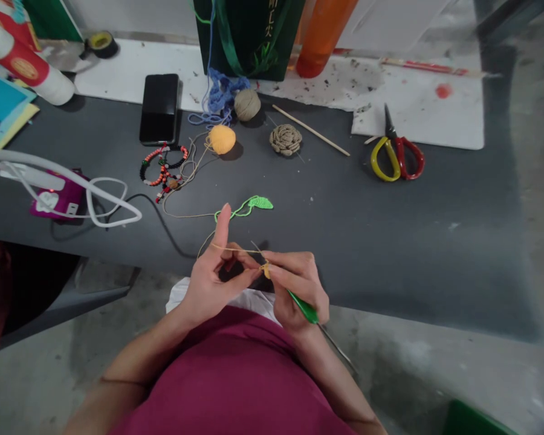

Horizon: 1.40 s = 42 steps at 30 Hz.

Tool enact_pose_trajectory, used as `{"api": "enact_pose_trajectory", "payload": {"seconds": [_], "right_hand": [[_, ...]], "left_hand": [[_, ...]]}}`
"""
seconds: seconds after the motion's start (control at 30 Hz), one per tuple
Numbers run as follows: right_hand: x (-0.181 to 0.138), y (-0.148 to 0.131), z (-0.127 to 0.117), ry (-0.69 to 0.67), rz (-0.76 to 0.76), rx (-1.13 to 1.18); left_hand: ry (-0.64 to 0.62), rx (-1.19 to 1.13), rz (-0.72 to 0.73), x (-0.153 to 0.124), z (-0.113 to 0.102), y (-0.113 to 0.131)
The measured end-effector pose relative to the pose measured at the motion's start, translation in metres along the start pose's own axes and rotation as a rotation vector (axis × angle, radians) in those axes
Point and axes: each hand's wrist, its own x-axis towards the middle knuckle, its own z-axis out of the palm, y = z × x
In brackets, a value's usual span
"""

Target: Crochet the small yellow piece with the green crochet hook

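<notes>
Over the table's front edge, my left hand (pixel 213 275) pinches a small yellow crochet piece (pixel 266 270) between thumb and fingers. One of its fingers points up with a strand of yarn (pixel 236 249) stretched across it. My right hand (pixel 299 287) is closed on a crochet hook with a green handle (pixel 304 307), its fingertips meeting the yellow piece. The hook's tip is too small to make out clearly. A green crocheted leaf shape (pixel 260 203) with a yarn tail lies just beyond my hands. Farther back sit a yellow yarn ball (pixel 222 139) and a beige yarn ball (pixel 247 105).
A brown crocheted rosette (pixel 285 140), a thin wooden stick (pixel 311 130) and scissors (pixel 396 148) lie to the right. Leftward are a phone (pixel 159 109), beaded bracelets (pixel 163 169) and a purple device (pixel 58 196) with white cables. A dark green bag (pixel 249 42) and orange bottle (pixel 324 39) stand behind.
</notes>
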Motion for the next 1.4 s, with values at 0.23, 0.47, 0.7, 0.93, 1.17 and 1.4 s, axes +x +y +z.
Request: {"api": "enact_pose_trajectory", "payload": {"seconds": [0.23,0.47,0.7,0.93,1.17,1.4], "right_hand": [[-0.008,0.005,0.015,0.162,0.334,0.403],[0.002,0.003,0.015,0.082,0.576,0.843],[0.007,0.005,0.004,0.025,0.621,0.787],[0.011,0.007,-0.005,-0.028,0.656,0.795],[0.014,0.01,-0.007,-0.06,0.602,0.756],[0.014,0.009,-0.008,-0.096,0.556,0.762]], "left_hand": [[-0.029,-0.085,-0.038,-0.001,0.004,-0.007],[-0.095,-0.296,-0.207,0.005,0.0,-0.006],[-0.097,-0.314,-0.21,0.005,-0.001,-0.003],[-0.109,-0.214,-0.138,0.006,-0.004,0.0],[-0.096,-0.155,-0.072,0.007,-0.006,0.004],[-0.104,-0.143,-0.025,0.007,-0.006,0.005]]}}
